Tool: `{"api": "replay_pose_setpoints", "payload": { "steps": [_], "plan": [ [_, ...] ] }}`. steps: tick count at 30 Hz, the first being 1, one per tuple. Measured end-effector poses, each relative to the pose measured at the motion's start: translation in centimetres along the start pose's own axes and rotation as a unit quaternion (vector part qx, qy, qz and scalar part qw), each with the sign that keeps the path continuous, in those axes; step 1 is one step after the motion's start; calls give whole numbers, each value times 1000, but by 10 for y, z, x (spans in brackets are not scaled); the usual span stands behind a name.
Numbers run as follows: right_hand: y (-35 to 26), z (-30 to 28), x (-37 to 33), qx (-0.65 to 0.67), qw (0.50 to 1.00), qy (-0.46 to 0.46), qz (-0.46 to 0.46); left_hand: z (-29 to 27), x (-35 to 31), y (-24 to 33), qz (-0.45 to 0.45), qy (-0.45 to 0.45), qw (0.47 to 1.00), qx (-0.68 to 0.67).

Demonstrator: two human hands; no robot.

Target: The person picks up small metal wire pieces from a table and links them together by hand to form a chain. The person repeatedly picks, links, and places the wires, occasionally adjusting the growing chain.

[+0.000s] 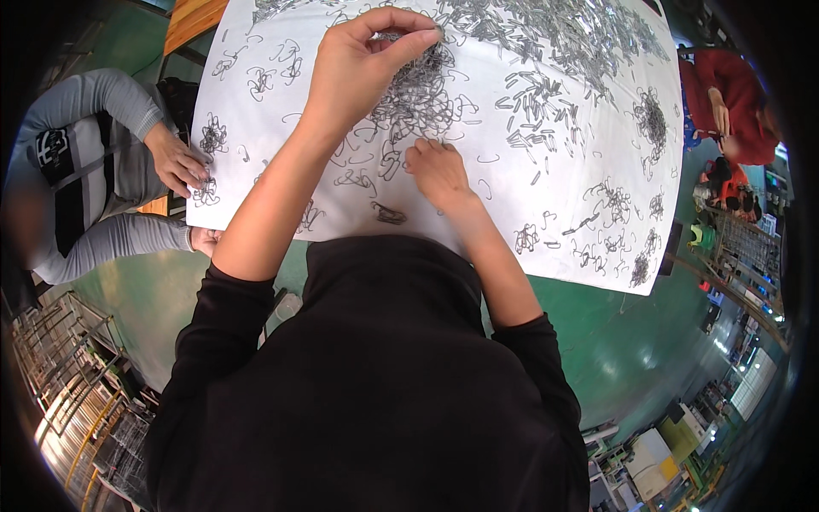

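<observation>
Across white tabletop (572, 185), wire hooks (418, 101); below, green floor (589, 341)

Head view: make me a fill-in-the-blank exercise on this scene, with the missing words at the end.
1. The wearer's left hand is above the right hand in the picture, and the wearer's sleeves are ____.
2. The sheet beneath the bent wire pieces is ____.
3. The short straight pieces lie to the picture's ____ of the large tangled pile.
4. The floor is ____.

Missing words: black; white; right; green.
</observation>
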State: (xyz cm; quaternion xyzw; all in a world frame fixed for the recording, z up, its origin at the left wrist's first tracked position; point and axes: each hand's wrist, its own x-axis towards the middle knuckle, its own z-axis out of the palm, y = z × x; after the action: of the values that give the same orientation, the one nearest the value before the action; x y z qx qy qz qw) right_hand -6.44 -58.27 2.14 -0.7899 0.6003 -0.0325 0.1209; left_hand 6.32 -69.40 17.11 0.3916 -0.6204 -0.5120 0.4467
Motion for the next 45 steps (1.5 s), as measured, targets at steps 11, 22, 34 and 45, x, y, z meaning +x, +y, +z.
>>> {"api": "replay_pose_setpoints", "payload": {
  "steps": [11,22,34,45],
  "plan": [
    [3,-143,-12,672,703,181,144,8,-17,-5,-12,-48,996,-67],
    [-2,-176,-24,703,566,410,132,55,-29,18,109,-79,991,22],
    [-7,-189,-80,601,560,568,53,93,-10,-108,108,-114,935,317],
    [-67,-176,-183,542,542,625,147,122,-11,-172,182,-237,825,480]
  ]
}}
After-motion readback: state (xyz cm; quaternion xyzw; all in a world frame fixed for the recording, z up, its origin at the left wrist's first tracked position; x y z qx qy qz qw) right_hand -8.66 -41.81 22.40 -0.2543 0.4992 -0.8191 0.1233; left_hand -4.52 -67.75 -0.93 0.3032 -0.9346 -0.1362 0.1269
